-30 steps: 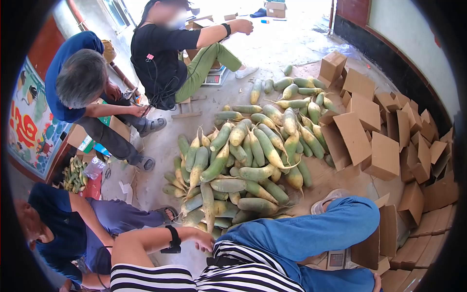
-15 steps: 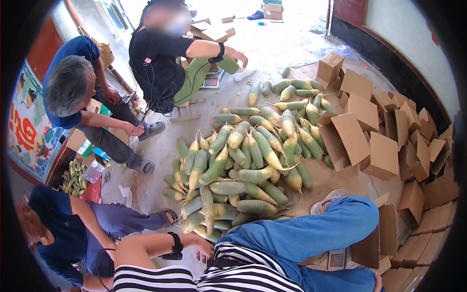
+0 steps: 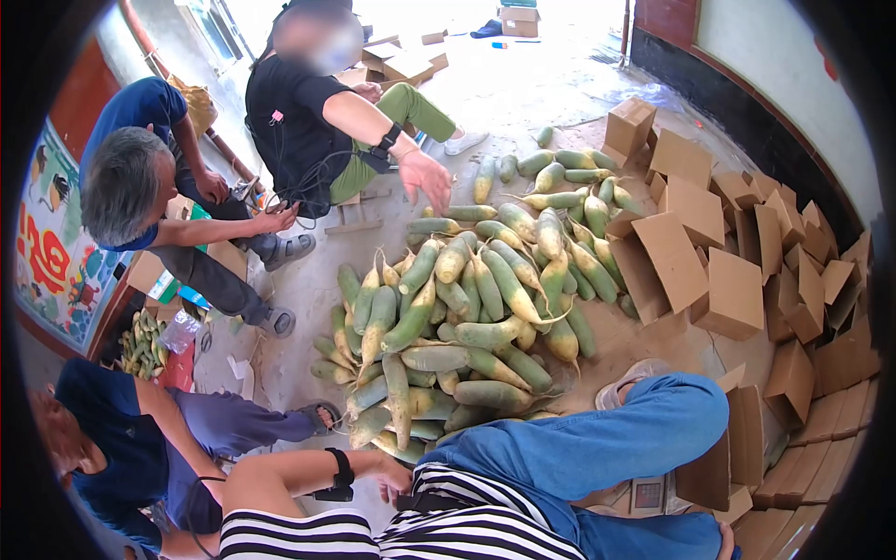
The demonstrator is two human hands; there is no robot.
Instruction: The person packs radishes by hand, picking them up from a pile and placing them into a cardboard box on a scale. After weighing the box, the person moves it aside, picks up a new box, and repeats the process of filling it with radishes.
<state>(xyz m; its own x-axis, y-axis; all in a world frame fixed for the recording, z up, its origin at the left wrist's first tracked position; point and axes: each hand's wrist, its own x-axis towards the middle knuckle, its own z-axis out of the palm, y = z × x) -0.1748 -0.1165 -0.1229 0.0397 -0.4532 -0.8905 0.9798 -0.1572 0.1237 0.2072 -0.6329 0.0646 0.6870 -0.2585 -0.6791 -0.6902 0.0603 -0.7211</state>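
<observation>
Locate left hand (image 3: 394, 478) beside waist of striped shirt (image 3: 457, 515), near the thigh in blue jeans (image 3: 579, 457). Note fingers loosely bent, pointing downward, with nothing visible in the grasp. Cannot tell how far open on the palm side, or whether in contact with the shirt. Note black strap (image 3: 338, 471) around the same wrist.

Locate right hand (image 3: 725, 541) at the lower edge of the view, against the knee of the lower leg. See only a small part; cannot tell whether open or closed. Read both hands as well apart from each other, and both off the radishes.

Find radishes (image 3: 489, 332), long, green and pale, heaped on floor (image 3: 308, 350) just beyond the legs. Note closest radishes near the left hand and upper thigh, apart from the fingers. Find scale (image 3: 647, 495) between the bent legs, beside open carton (image 3: 747, 434). Find further cartons (image 3: 737, 297), many with flaps raised, to the right of the heap.

Identify separately the co-worker in black (image 3: 289, 121), with one hand (image 3: 426, 179) extended toward the far side of the heap, fingers spread, with nothing visible in the grasp.
</observation>
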